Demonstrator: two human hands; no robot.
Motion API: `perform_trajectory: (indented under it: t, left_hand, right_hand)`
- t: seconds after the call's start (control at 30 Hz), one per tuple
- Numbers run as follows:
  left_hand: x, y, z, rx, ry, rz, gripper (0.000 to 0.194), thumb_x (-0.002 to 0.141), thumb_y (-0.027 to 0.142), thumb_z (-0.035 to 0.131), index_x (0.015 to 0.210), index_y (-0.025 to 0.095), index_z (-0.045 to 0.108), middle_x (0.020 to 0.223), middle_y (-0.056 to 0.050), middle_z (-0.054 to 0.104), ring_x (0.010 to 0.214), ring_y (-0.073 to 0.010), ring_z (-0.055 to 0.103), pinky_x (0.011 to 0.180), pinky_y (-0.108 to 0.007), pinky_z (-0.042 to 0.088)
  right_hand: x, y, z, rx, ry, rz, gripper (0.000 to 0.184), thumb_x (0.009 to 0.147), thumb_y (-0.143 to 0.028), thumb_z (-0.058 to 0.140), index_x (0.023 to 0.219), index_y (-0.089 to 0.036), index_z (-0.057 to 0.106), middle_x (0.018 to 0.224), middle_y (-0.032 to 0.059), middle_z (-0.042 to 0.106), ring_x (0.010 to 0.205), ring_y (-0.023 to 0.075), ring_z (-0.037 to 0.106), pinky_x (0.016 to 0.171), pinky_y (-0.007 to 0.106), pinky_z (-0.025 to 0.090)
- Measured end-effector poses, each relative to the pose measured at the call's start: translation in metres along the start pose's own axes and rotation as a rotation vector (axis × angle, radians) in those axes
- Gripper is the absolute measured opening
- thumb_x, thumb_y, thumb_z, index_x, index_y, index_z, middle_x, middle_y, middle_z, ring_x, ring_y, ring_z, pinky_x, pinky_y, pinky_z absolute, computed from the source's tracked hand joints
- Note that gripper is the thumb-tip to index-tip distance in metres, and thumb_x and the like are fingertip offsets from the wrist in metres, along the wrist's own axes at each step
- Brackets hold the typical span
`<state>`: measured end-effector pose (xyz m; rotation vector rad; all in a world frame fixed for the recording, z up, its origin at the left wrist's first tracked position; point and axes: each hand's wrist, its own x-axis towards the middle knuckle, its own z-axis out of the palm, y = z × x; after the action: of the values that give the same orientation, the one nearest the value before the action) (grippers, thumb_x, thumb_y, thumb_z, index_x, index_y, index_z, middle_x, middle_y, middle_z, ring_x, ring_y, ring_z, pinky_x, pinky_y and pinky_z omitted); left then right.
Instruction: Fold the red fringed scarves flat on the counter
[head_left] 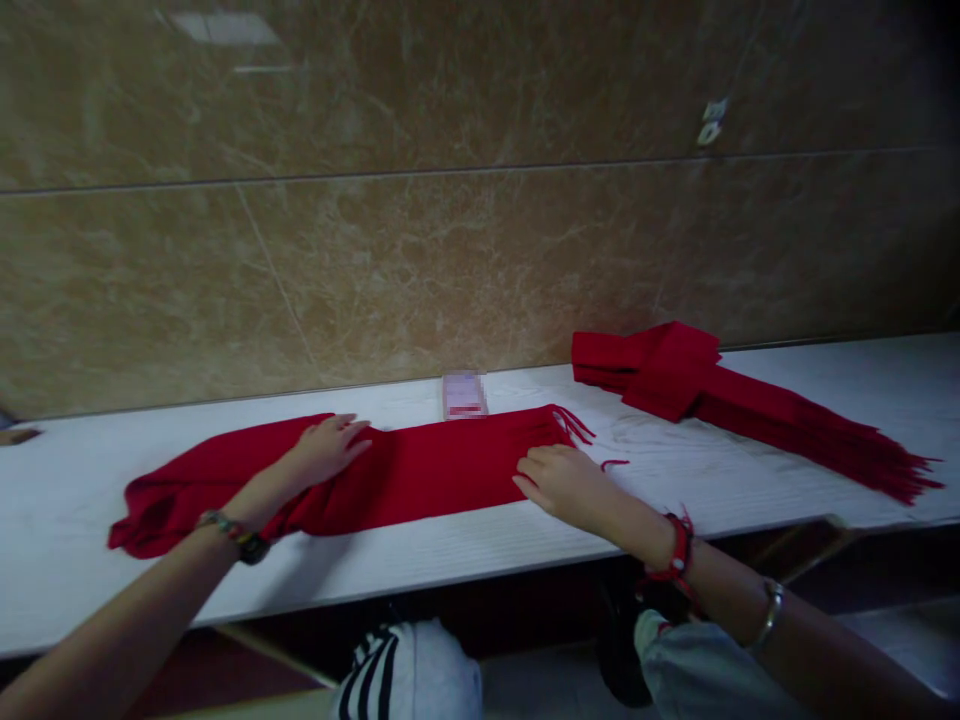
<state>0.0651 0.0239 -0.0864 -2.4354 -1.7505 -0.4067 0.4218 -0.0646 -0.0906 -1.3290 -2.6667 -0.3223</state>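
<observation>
A red fringed scarf [442, 468] lies lengthwise on the white bench top, flat and smooth in its right half, bunched and creased in its left. Across the middle of it rests my left hand [328, 450], palm down with fingers stretched out over the cloth. At the scarf's right end, by the loose tassels, my right hand [562, 482] is closed, its fingers curled on the fabric; the fingertips are partly hidden. Farther right, a second red scarf [780, 397] lies folded across itself, its fringe pointing right. Neither hand touches that one.
A small pinkish packet [464, 394], blurred, lies behind the near scarf by the marbled tile wall [450, 260]. On the far left is a brown piece [18, 436]. The bench's front edge [420, 575] runs close to my knees, and an outlet-like fitting [711, 122] sits on the wall.
</observation>
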Motion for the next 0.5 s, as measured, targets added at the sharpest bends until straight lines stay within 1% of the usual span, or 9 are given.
perform_trajectory:
  t: [0.03,0.07,0.13,0.2,0.27,0.3,0.37,0.43,0.5]
  left_hand:
    - [0.003,0.014,0.009,0.053,-0.065,0.074,0.037,0.081,0.037,0.047,0.109,0.016,0.058,0.122,-0.017,0.050,0.113,-0.0318,0.045,0.092,-0.049,0.035]
    - [0.005,0.030,0.016,0.082,-0.100,0.155,0.039,0.083,0.038,0.045,0.115,0.017,0.054,0.128,-0.017,0.046,0.119,-0.0310,0.040,0.096,-0.048,0.032]
    - [0.005,0.063,0.024,0.078,-0.141,0.263,0.044,0.087,0.038,0.041,0.123,0.016,0.048,0.133,-0.017,0.040,0.124,-0.0299,0.034,0.099,-0.047,0.030]
    - [0.007,0.091,0.030,0.042,-0.154,0.326,0.047,0.088,0.040,0.037,0.128,0.016,0.043,0.137,-0.017,0.035,0.127,-0.0293,0.030,0.100,-0.047,0.028]
    - [0.013,0.110,0.039,-0.004,-0.145,0.374,0.050,0.089,0.043,0.036,0.131,0.016,0.039,0.139,-0.016,0.032,0.129,-0.0285,0.026,0.102,-0.047,0.025]
    - [0.017,0.115,0.044,-0.024,-0.146,0.392,0.052,0.088,0.045,0.036,0.131,0.017,0.039,0.140,-0.016,0.031,0.129,-0.0280,0.025,0.103,-0.047,0.024]
    - [0.022,0.117,0.055,-0.054,-0.174,0.405,0.052,0.088,0.048,0.034,0.132,0.020,0.037,0.141,-0.014,0.030,0.130,-0.0266,0.023,0.103,-0.047,0.023]
    - [0.022,0.108,0.064,-0.065,-0.227,0.384,0.050,0.089,0.047,0.029,0.133,0.023,0.034,0.142,-0.011,0.028,0.131,-0.0251,0.023,0.103,-0.048,0.022]
    - [0.016,0.089,0.068,-0.060,-0.254,0.367,0.050,0.090,0.046,0.026,0.136,0.025,0.029,0.143,-0.008,0.024,0.131,-0.0237,0.021,0.104,-0.047,0.020]
  right_hand:
    - [0.005,0.001,0.001,0.001,0.047,-0.023,0.026,0.087,-0.026,0.041,0.095,-0.013,0.063,0.093,0.0120,0.063,0.088,0.0222,0.057,0.079,0.034,0.043]
    - [0.010,0.004,0.004,-0.009,0.083,-0.033,0.027,0.086,-0.025,0.044,0.103,-0.013,0.061,0.103,0.0134,0.061,0.097,0.0243,0.054,0.084,0.037,0.041]
    - [0.017,0.012,0.014,-0.041,0.095,-0.017,0.039,0.081,-0.023,0.050,0.119,-0.013,0.052,0.120,0.0152,0.052,0.110,0.0286,0.046,0.090,0.043,0.037]
    - [0.021,0.024,0.024,-0.048,0.029,0.019,0.046,0.080,-0.017,0.049,0.125,-0.014,0.046,0.124,0.0150,0.050,0.111,0.0281,0.046,0.089,0.043,0.038]
    - [0.021,0.037,0.031,-0.032,-0.050,0.046,0.045,0.081,-0.010,0.042,0.125,-0.017,0.047,0.117,0.0131,0.055,0.104,0.0235,0.052,0.085,0.036,0.041]
    - [0.019,0.043,0.033,-0.029,-0.076,0.059,0.046,0.081,-0.007,0.039,0.125,-0.018,0.048,0.113,0.0122,0.057,0.099,0.0213,0.054,0.083,0.033,0.043]
    - [0.013,0.058,0.033,-0.044,-0.087,0.107,0.046,0.082,-0.004,0.035,0.123,-0.019,0.050,0.107,0.0114,0.059,0.095,0.0195,0.056,0.079,0.030,0.044]
    - [0.002,0.077,0.031,-0.061,-0.088,0.185,0.045,0.081,-0.003,0.035,0.119,-0.019,0.052,0.104,0.0112,0.060,0.093,0.0193,0.057,0.076,0.028,0.045]
    - [-0.014,0.100,0.030,-0.068,-0.097,0.299,0.040,0.080,-0.002,0.037,0.110,-0.017,0.058,0.099,0.0120,0.062,0.090,0.0201,0.059,0.073,0.028,0.045]
